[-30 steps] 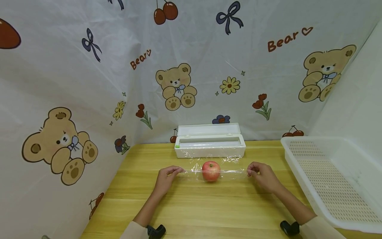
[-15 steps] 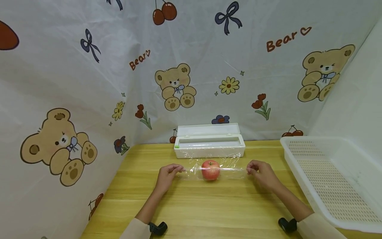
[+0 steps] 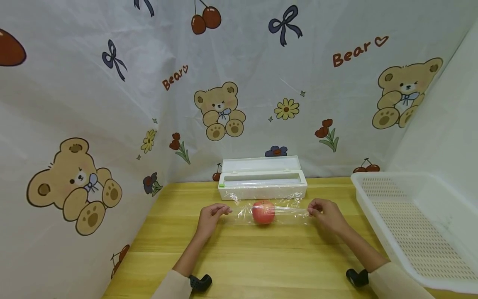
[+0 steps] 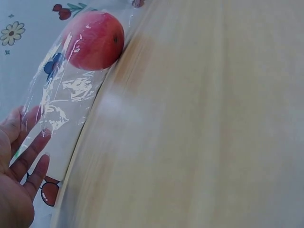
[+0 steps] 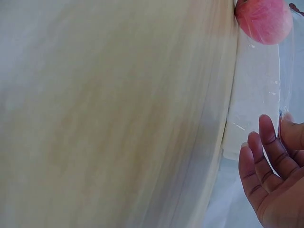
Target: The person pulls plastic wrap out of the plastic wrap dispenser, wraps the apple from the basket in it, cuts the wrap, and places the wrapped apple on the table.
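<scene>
A red apple (image 3: pixel 263 212) stands on the wooden table, with a sheet of clear plastic wrap (image 3: pixel 290 214) stretched in front of and over it. My left hand (image 3: pixel 210 220) pinches the wrap's left edge between thumb and index finger. At the right edge, my right hand (image 3: pixel 327 214) pinches it the same way. The left wrist view shows the shiny wrap (image 4: pixel 78 88) running from the left hand (image 4: pixel 21 166) across the apple (image 4: pixel 95 40). In the right wrist view the apple (image 5: pixel 266 20) lies beyond the right hand (image 5: pixel 275 171), whose other fingers are spread.
Behind the apple is a white wrap dispenser box (image 3: pixel 263 192) with its lid raised and a roll inside. The wrap's far edge reaches the box's front. A white perforated basket (image 3: pixel 418 232) stands on the right. A bear-print cloth (image 3: pixel 246 62) hangs behind the table (image 3: pixel 261 261).
Both hands have shifted slightly away from me, still holding the wrap. The shiny fold in front of the apple has moved up to near its top. The apple stays put.
</scene>
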A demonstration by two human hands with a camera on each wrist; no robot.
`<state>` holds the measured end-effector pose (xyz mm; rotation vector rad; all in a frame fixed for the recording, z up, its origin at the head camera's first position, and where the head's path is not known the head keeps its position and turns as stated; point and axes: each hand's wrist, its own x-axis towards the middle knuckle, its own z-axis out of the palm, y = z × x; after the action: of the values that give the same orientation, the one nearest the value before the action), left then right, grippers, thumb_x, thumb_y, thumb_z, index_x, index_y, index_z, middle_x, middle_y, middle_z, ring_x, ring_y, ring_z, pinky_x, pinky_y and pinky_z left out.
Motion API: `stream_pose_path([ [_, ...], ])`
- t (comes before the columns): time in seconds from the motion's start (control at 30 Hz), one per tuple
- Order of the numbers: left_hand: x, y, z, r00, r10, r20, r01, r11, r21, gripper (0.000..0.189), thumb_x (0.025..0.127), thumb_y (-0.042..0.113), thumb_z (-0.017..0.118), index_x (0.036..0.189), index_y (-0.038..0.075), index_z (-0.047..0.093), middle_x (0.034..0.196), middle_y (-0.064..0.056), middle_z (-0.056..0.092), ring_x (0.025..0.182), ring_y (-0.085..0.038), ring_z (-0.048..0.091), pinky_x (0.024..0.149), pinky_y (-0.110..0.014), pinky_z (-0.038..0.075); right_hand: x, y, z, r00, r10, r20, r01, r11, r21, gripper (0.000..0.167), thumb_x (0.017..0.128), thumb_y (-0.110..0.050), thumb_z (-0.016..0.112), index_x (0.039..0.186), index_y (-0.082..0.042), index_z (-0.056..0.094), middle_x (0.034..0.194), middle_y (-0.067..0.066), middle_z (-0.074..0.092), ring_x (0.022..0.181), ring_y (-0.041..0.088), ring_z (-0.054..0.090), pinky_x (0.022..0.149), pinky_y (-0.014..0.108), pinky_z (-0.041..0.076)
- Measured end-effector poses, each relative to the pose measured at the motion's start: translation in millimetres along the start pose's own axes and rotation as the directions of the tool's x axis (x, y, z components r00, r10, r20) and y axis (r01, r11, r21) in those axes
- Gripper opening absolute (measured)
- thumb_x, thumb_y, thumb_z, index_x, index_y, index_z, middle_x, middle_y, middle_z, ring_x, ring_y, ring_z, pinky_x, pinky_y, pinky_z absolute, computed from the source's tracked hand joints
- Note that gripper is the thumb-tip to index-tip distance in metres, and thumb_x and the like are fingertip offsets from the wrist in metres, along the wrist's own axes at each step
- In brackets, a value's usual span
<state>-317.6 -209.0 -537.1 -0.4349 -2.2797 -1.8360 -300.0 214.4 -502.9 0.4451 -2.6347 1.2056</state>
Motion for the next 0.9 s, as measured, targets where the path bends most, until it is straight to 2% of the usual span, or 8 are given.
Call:
stream_pose_path([
  [0.17,5.6,0.9,0.4,1.000,0.000,-0.021,0.001,1.000,0.020,0.026,0.099,0.024,0.067,0.106,0.001,0.076,0.096,-0.005,0.078,0.091,-0.025,0.072,0.091,-0.040,0.058,5.1,0.2,-0.2,1.000,-0.012,-0.020,0.012,1.000,-0.001,0.010,0.095,-0.002,0.069,0.085,-0.004,0.068,0.076,0.002,0.068,0.070,0.011,0.059,0.060,0.024,0.046],
  [0.37,9.2,-1.5,2.1,1.000,-0.003,-0.021,0.004,0.999,0.032,0.031,0.099,0.023,0.067,0.109,-0.006,0.074,0.095,-0.006,0.078,0.089,-0.026,0.072,0.089,-0.045,0.058,8.2,2.6,0.2,1.000,0.004,0.000,-0.004,1.000,0.012,0.009,0.095,-0.002,0.069,0.086,-0.001,0.068,0.076,0.002,0.069,0.069,0.014,0.061,0.057,0.023,0.045],
  [0.57,12.4,-2.7,3.7,0.999,-0.024,-0.033,0.025,0.999,0.030,0.028,0.100,0.020,0.066,0.110,-0.005,0.074,0.095,-0.005,0.078,0.089,-0.026,0.072,0.090,-0.048,0.057,11.9,6.4,1.3,1.000,0.020,0.004,-0.020,1.000,-0.001,0.010,0.095,-0.002,0.068,0.086,-0.002,0.068,0.077,0.002,0.069,0.070,0.013,0.060,0.059,0.023,0.046],
  [0.8,17.5,-2.2,3.5,0.998,-0.038,-0.059,0.040,0.999,0.030,0.025,0.099,0.022,0.067,0.107,0.000,0.076,0.094,-0.006,0.078,0.087,-0.024,0.073,0.090,-0.039,0.058,18.2,8.3,1.9,0.999,0.033,0.006,-0.033,0.999,0.019,0.009,0.096,-0.001,0.067,0.087,-0.001,0.068,0.080,0.005,0.070,0.073,0.015,0.063,0.061,0.023,0.048],
  [0.9,19.4,-1.7,3.1,0.996,-0.049,-0.076,0.051,0.998,0.021,0.025,0.099,0.021,0.067,0.107,-0.002,0.075,0.095,-0.008,0.078,0.087,-0.027,0.073,0.089,-0.038,0.058,21.2,6.9,2.0,0.999,0.038,0.006,-0.038,0.999,0.030,0.008,0.096,-0.001,0.067,0.088,0.000,0.069,0.080,0.006,0.070,0.074,0.016,0.063,0.061,0.023,0.049],
])
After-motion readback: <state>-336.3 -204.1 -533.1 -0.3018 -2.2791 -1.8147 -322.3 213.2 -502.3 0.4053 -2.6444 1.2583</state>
